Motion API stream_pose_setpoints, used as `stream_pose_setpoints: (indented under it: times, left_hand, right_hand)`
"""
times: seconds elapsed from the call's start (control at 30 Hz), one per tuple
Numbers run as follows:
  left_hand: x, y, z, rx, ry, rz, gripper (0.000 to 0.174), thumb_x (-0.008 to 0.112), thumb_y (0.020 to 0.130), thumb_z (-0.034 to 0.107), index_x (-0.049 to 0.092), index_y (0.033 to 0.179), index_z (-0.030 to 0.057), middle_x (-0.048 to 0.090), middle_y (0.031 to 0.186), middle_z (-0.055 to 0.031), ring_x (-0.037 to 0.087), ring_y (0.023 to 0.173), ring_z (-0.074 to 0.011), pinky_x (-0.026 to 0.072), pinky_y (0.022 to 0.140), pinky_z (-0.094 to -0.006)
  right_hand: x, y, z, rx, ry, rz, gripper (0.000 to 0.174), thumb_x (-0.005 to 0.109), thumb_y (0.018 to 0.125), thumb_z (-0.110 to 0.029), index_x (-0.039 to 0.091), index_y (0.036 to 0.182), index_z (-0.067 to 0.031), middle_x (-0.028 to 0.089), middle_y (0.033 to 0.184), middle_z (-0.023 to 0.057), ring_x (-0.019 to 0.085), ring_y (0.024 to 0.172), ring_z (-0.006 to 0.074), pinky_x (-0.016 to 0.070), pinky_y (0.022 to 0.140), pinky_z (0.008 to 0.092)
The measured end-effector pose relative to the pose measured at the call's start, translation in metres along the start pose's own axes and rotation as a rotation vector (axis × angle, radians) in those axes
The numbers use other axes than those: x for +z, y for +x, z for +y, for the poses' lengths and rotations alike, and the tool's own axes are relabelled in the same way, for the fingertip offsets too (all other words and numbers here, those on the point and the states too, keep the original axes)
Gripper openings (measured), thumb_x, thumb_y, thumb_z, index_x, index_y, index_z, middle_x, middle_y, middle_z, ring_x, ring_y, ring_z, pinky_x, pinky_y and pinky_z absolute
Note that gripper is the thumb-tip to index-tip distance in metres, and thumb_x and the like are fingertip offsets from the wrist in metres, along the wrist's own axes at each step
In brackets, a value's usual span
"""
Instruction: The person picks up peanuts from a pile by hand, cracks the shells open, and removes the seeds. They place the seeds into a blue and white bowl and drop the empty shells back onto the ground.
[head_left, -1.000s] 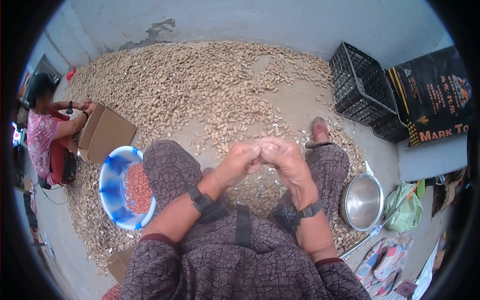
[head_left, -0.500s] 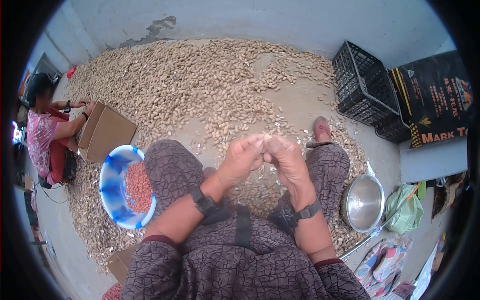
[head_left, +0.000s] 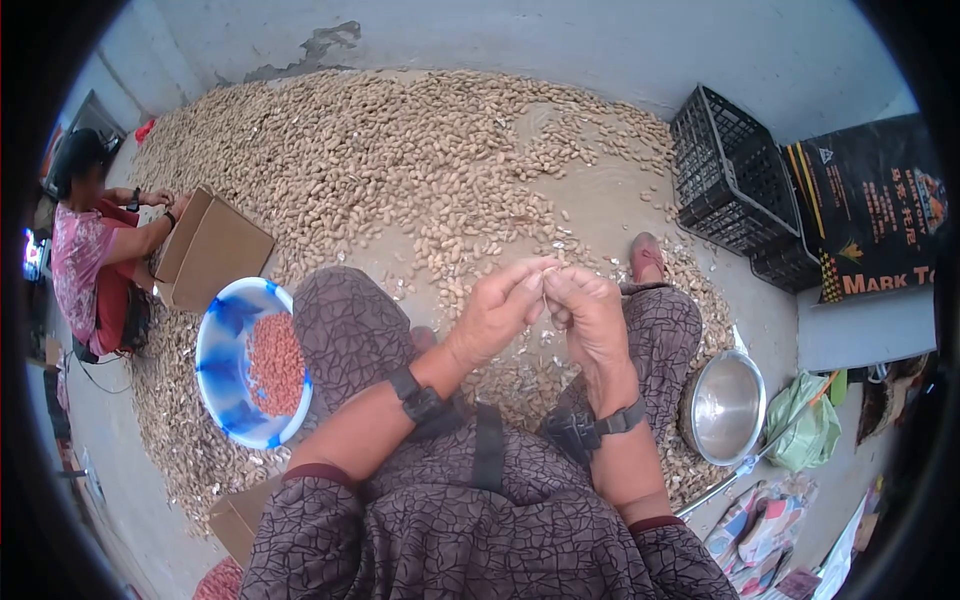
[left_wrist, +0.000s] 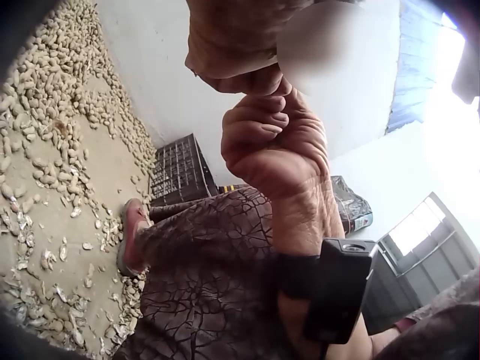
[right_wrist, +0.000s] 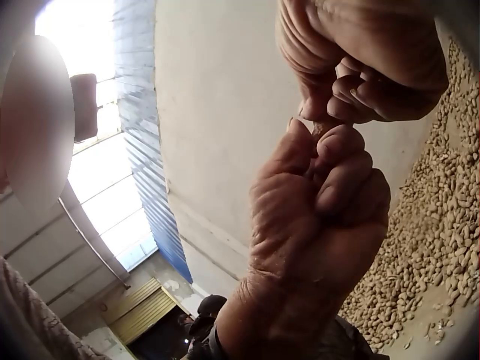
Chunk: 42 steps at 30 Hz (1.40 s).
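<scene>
Pale shell is all that shows of the peanut point(right_wrist: 322, 126): a small sliver caught between the fingertips of both hands, held in the air in front of the lap.

The left hand point(head_left: 495, 315) pinches it with thumb and forefinger, its other fingers curled under. The right hand point(head_left: 590, 320) pinches it from the other side, knuckles up and fingers folded tight. The two hands touch at the tips.

To my eye the pod is being split. That likely goes best with the thumbs pressed on the seam and the hands eased apart with a slight twist, so that what is inside drops into a palm rather than to the ground. Too hard a squeeze could crush it.

Both wrists bend inward. The forearms run from the lap toward each other in a narrow V, each with a dark strap point(head_left: 420, 400).

Under the hands lies a litter of shells point(head_left: 520, 380). A blue bowl point(head_left: 215, 330) of red kernels point(head_left: 275, 365) stands by the left knee and a steel bowl point(head_left: 725, 405) by the right. Beyond them a pile point(head_left: 400, 160) of unshelled peanuts spreads to the wall point(head_left: 550, 40).
</scene>
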<state>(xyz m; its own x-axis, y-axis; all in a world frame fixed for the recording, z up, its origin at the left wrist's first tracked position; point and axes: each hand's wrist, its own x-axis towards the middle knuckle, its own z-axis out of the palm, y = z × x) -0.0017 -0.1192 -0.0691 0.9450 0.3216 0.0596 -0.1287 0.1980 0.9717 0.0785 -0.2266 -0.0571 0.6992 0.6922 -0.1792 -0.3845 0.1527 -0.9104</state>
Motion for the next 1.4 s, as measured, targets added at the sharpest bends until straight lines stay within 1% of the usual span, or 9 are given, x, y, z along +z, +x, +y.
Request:
stream_pose_setpoints:
  times: [0.33,0.63,0.8,0.93,1.03,1.13,1.2,1.3,1.4]
  left_hand:
    - [0.003,0.0,-0.005,0.133,0.18,0.04,0.023,0.036,0.09,0.013,0.051,0.102,-0.0013,0.045,0.063,0.0024,0.039,0.056,-0.0037,0.0348,0.049,-0.0189]
    - [0.006,0.001,-0.023,0.142,0.157,0.222,0.019,0.036,0.089,0.011,0.05,0.094,-0.0006,0.049,0.07,0.0002,0.041,0.058,-0.0042,0.0363,0.05,-0.0202]
    - [0.008,-0.001,-0.013,-0.007,0.0,0.248,0.019,0.035,0.089,0.013,0.05,0.09,0.002,0.044,0.063,0.0027,0.037,0.053,-0.0026,0.0316,0.045,-0.0177]
    - [0.002,0.002,-0.022,-0.034,-0.095,0.236,0.018,0.036,0.089,0.014,0.05,0.087,0.0036,0.041,0.06,0.0036,0.035,0.049,-0.0024,0.029,0.042,-0.0173]
    - [0.001,0.003,-0.018,-0.161,-0.228,0.273,0.017,0.036,0.089,0.015,0.049,0.085,0.0048,0.041,0.059,0.0033,0.035,0.046,-0.0031,0.0285,0.039,-0.0174]
    - [-0.002,0.004,-0.012,-0.222,-0.335,0.222,0.018,0.037,0.09,0.018,0.048,0.085,0.0055,0.041,0.058,0.0025,0.034,0.043,-0.0034,0.0275,0.037,-0.0172]
    - [-0.004,0.005,-0.012,-0.301,-0.566,0.197,0.02,0.038,0.09,0.023,0.047,0.083,0.006,0.042,0.057,0.0013,0.032,0.04,-0.0039,0.0252,0.035,-0.017]
    - [-0.008,0.005,-0.013,-0.325,-0.599,0.125,0.025,0.039,0.091,0.028,0.046,0.082,0.0061,0.042,0.057,0.0003,0.03,0.038,-0.0044,0.0232,0.033,-0.0174]
    - [-0.009,0.007,-0.015,-0.364,-0.582,0.175,0.027,0.038,0.091,0.03,0.046,0.081,0.006,0.043,0.057,-0.0006,0.029,0.036,-0.005,0.0222,0.033,-0.0179]
  right_hand:
    - [0.009,-0.003,-0.002,-0.013,-0.049,-0.019,0.015,0.058,0.08,-0.014,0.056,0.073,-0.0008,0.053,0.057,0.0006,0.047,0.047,0.0045,0.0298,0.041,0.0146]
    - [0.016,-0.001,0.01,-0.114,-0.028,0.057,0.014,0.056,0.08,-0.005,0.052,0.068,-0.0002,0.054,0.061,0.0048,0.051,0.053,0.0095,0.0407,0.047,0.0192]
    - [0.014,0.001,0.019,-0.13,-0.025,0.068,0.012,0.054,0.081,-0.008,0.052,0.071,-0.0009,0.055,0.061,0.0035,0.05,0.05,0.0069,0.038,0.044,0.0178]
    - [0.017,-0.001,0.019,-0.162,-0.031,0.063,0.012,0.054,0.082,-0.009,0.053,0.073,-0.0012,0.055,0.061,0.0031,0.05,0.05,0.0062,0.0361,0.043,0.0167]
    - [0.017,-0.002,0.022,-0.188,-0.011,0.049,0.01,0.053,0.082,-0.009,0.054,0.076,-0.0008,0.055,0.062,0.0032,0.052,0.051,0.0064,0.0359,0.042,0.0162]
    - [0.017,-0.002,0.023,-0.187,0.034,0.029,0.009,0.054,0.081,-0.009,0.054,0.078,-0.0007,0.055,0.062,0.0024,0.053,0.052,0.006,0.036,0.043,0.0163]
    - [0.016,0.0,0.022,-0.14,0.152,0.013,0.008,0.054,0.082,-0.008,0.055,0.08,-0.0003,0.055,0.063,0.0016,0.054,0.053,0.006,0.037,0.044,0.0166]
    - [0.01,0.003,0.023,-0.15,0.174,-0.032,0.007,0.052,0.082,-0.007,0.055,0.082,0.0,0.056,0.064,0.0019,0.055,0.056,0.0057,0.0374,0.044,0.0163]
    - [0.011,0.001,0.015,-0.17,-0.002,-0.001,0.008,0.054,0.081,-0.006,0.056,0.083,0.0009,0.057,0.066,0.0026,0.055,0.057,0.0064,0.0391,0.044,0.018]
